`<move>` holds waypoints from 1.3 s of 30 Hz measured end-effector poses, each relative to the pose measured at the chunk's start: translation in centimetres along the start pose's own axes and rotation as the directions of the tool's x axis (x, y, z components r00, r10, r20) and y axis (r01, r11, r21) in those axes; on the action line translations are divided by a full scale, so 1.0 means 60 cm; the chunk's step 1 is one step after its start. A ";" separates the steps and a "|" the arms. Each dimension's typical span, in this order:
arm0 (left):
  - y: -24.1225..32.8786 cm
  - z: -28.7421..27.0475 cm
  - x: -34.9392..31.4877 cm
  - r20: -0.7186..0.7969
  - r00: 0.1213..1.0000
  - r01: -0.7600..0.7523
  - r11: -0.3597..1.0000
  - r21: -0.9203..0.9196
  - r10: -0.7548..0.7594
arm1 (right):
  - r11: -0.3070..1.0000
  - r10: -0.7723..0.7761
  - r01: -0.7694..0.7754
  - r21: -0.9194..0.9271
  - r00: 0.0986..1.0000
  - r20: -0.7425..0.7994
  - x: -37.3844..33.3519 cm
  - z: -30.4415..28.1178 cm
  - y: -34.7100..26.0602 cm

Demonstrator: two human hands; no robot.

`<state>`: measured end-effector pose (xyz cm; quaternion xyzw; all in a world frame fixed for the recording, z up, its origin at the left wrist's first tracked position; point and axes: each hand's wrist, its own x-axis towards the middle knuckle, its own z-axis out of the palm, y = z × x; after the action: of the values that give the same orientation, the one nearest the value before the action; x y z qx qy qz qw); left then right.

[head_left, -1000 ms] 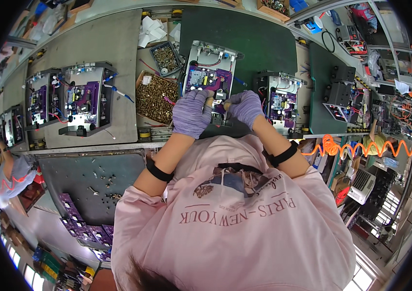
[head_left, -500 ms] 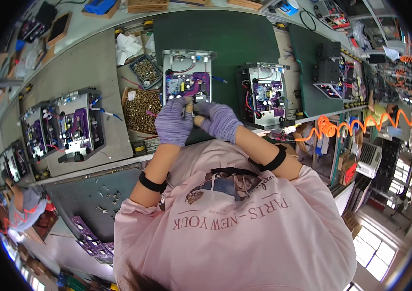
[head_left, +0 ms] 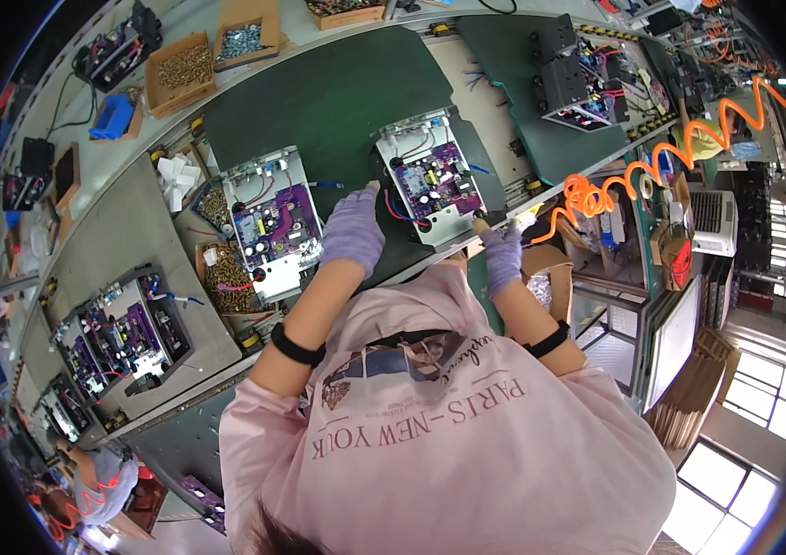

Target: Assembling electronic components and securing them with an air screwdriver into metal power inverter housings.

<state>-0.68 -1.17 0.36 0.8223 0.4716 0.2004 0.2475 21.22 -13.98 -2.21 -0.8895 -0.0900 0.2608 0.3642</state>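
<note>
My left hand [head_left: 356,231], in a purple glove, is between two open metal chassis with purple circuit boards. Its fingers stretch forward with nothing seen in them, and it lies close to the right side of the left chassis [head_left: 279,276]. My right hand [head_left: 502,257], also gloved, is by the near right corner of the right chassis [head_left: 449,226]. Thumb and fingers look apart there; whether they touch the corner I cannot tell. Red and blue wires run along the left side of the right chassis.
An orange coiled hose [head_left: 587,196] hangs at the right. Boxes of brass-coloured screws [head_left: 226,270] stand left of the left chassis. More chassis [head_left: 124,338] sit farther left, and black units [head_left: 570,83] at the far right. A person [head_left: 101,481] works at the lower left.
My view has turned to the right. Both hands have left the near end of the left chassis; the right hand has moved right to the other chassis, and the left hand now lies between them.
</note>
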 end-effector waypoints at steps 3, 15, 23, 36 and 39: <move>-0.012 0.079 0.034 0.310 0.938 0.192 0.977 -0.096 -0.154 | 0.839 0.172 -0.418 0.349 0.812 0.558 0.004 0.023 0.016; 0.054 0.078 0.014 0.516 0.791 0.589 0.635 -0.500 -0.327 | 0.996 -0.026 -0.025 0.081 0.818 0.575 0.132 -0.012 -0.084; 0.110 0.044 0.029 0.560 0.821 0.131 0.991 0.002 -0.110 | 0.245 -0.879 0.902 -0.356 0.361 0.312 0.015 -0.027 -0.119; 0.082 0.090 0.088 0.711 0.604 0.782 0.440 -0.441 -0.361 | 0.315 -0.901 0.946 -0.068 0.321 0.291 0.024 0.024 -0.089; 0.077 0.094 0.076 0.228 0.924 0.343 0.927 -0.149 -0.306 | 0.253 -0.861 0.944 -0.214 0.320 0.396 0.044 0.024 -0.111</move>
<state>7.79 -0.40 -0.92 0.7217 0.5535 0.1158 0.3993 22.87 -7.43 0.52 -0.6968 -0.6724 0.0650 0.2412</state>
